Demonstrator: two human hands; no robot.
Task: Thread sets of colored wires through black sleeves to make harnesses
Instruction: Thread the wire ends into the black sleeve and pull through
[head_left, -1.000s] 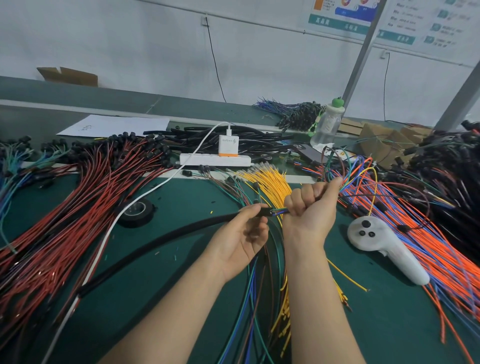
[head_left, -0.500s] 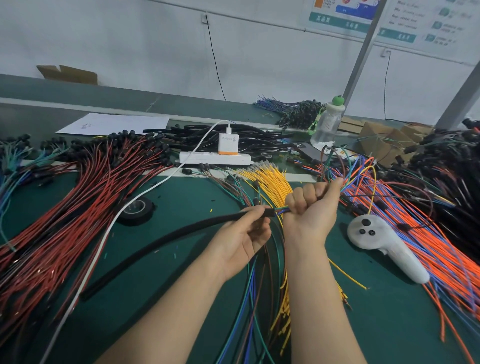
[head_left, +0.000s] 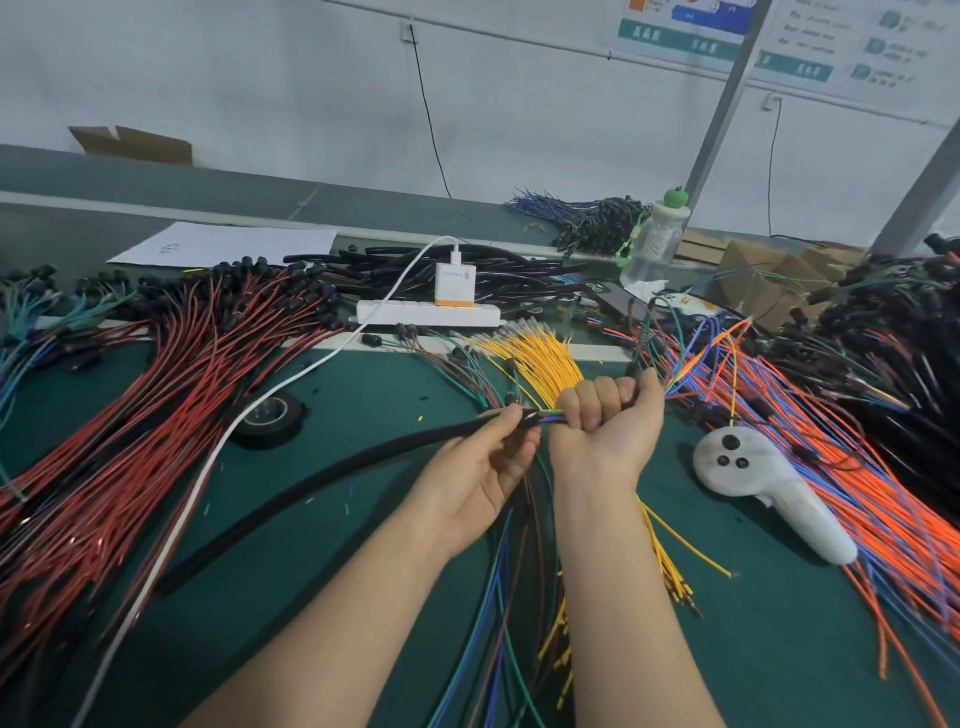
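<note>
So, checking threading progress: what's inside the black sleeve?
Colored wires enter the black sleeve at its mouth, pinched by the left hand; how far they run inside is hidden.

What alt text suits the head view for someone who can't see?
A person's left hand pinches the end of a black sleeve while the right hand grips colored wires at its mouth. Red wire bundles lie on the green table.
</note>
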